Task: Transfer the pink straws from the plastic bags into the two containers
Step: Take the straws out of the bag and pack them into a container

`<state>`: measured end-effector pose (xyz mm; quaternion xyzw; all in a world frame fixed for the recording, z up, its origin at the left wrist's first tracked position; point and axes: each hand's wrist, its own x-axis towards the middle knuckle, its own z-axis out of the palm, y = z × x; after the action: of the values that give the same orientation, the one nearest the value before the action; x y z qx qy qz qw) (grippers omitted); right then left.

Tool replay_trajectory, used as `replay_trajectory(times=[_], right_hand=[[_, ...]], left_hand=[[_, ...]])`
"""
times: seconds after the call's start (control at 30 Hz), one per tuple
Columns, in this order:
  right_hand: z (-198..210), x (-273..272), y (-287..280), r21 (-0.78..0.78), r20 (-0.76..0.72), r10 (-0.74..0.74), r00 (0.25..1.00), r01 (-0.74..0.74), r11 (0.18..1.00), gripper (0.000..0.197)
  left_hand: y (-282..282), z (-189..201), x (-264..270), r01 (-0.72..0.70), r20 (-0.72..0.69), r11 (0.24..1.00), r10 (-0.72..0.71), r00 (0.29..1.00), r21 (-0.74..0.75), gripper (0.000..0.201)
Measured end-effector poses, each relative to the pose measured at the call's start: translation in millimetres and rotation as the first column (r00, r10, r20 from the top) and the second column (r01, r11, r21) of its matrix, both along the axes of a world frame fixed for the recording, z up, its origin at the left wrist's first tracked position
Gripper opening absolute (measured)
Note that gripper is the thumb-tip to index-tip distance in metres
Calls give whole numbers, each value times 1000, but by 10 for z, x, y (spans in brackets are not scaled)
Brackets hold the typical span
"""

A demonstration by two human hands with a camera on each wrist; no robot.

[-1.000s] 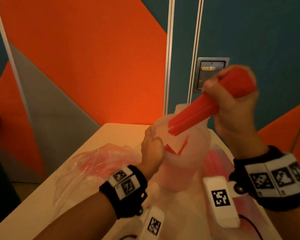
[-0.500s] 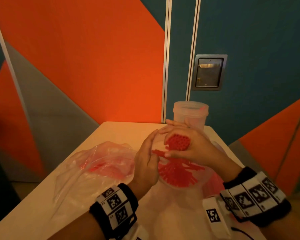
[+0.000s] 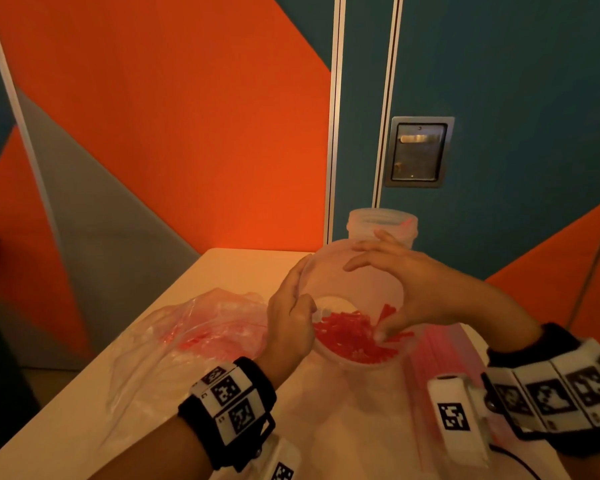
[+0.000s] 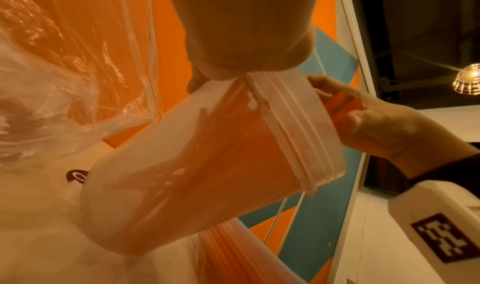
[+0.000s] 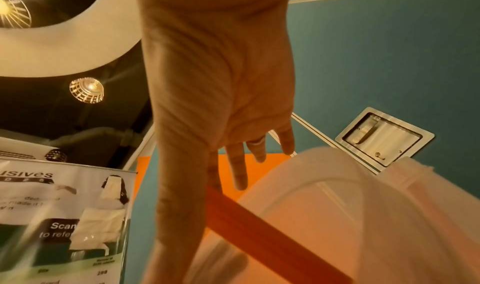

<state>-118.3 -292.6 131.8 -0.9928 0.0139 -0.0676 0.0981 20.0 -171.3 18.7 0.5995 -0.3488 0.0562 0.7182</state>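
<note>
Left hand [image 3: 290, 327] grips the tilted jar [image 3: 355, 289] – right fingers [image 3: 383, 332] spread, thumb touching straws [image 3: 350, 336] at its mouth.

Pale table [image 3: 229, 268] set against the orange and teal wall. Toward its left edge lies a crumpled clear plastic bag [image 3: 194, 337] (pink straws faintly visible inside); a second bag of straws [image 3: 440, 355] lies by the right edge. A translucent container [image 3: 383, 225] stands at the far edge.

Straws [image 3: 352, 336] in near container [image 3: 357, 282], second container [image 3: 381, 223] behind, bag [image 3: 201, 327] left on table [image 3: 236, 268]
</note>
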Motion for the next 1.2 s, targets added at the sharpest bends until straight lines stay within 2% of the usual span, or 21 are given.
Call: replay_trajectory(times=[0.07,0.13,0.2,0.27,0.33,0.37,0.4,0.43,0.5,0.57,0.6,0.7,0.77,0.83,0.93,1.0,1.07,1.13,1.17,1.2], right_hand=[[-6,-10,9,-48,64,-62,996,65,997,69],[-52,25,21,-227,133,-176,975,203,953,56],[-108,49,23,-286,158,-238,958,275,918,56],[-113,53,62,-133,207,-162,965,192,972,51],[-118,82,145,104,302,-81,950,52,993,32],[-144,125,193,157,281,-75,957,31,987,24],[-189,180,251,156,187,-79,979,50,987,26],[-269,257,281,136,33,-92,995,87,987,34],[-480,473,240,164,-273,-140,952,189,968,47],[-673,637,186,172,-386,-189,903,272,947,61],[-760,689,179,163,-401,-181,898,265,950,63],[-862,714,278,167,-405,-89,910,170,971,50],[-831,680,315,138,-426,-30,904,98,986,50],[-747,646,248,79,-473,-8,881,52,996,49],[-602,578,92,23,-513,3,858,10,1000,42],[-446,540,30,99,-519,62,853,-12,995,47],[-294,540,15,197,-459,78,885,15,980,47],[-279,619,25,176,-374,12,927,59,983,46],[-337,665,39,136,-405,-21,914,83,987,47],[-427,717,77,106,-492,-32,870,97,990,48]], left_hand=[[-18,20,39,-12,-56,1000,10,998,-29,48],[-25,45,60,-30,-103,998,24,994,-50,46],[-17,57,49,-33,-108,998,27,994,-54,41],[2,55,13,-23,-73,999,20,997,-43,42],[13,26,-31,-15,-18,1000,15,1000,-14,52],[14,2,-55,-7,13,1000,7,1000,3,56],[20,-30,-77,-1,53,1000,0,999,25,60],[33,-59,-91,-3,103,999,-2,995,47,63],[65,-107,-60,-36,150,998,27,988,56,65],[91,-109,-31,-58,149,997,51,988,48,65],[103,-99,-47,-55,183,997,42,982,62,65],[112,-108,-127,-42,359,989,-13,933,143,60],[121,-136,-128,-46,405,988,-19,914,149,59],[146,-149,-85,-42,392,990,-14,920,134,61],[184,-127,-20,-20,289,996,-6,957,88,61],[198,-107,0,-6,239,997,-12,971,77,61],[198,-89,-6,15,238,995,-38,971,100,60],[182,-69,-23,39,237,992,-67,969,124,59],[170,-62,-32,45,233,991,-75,970,129,59],[166,-61,-31,48,226,991,-76,971,128,59]])
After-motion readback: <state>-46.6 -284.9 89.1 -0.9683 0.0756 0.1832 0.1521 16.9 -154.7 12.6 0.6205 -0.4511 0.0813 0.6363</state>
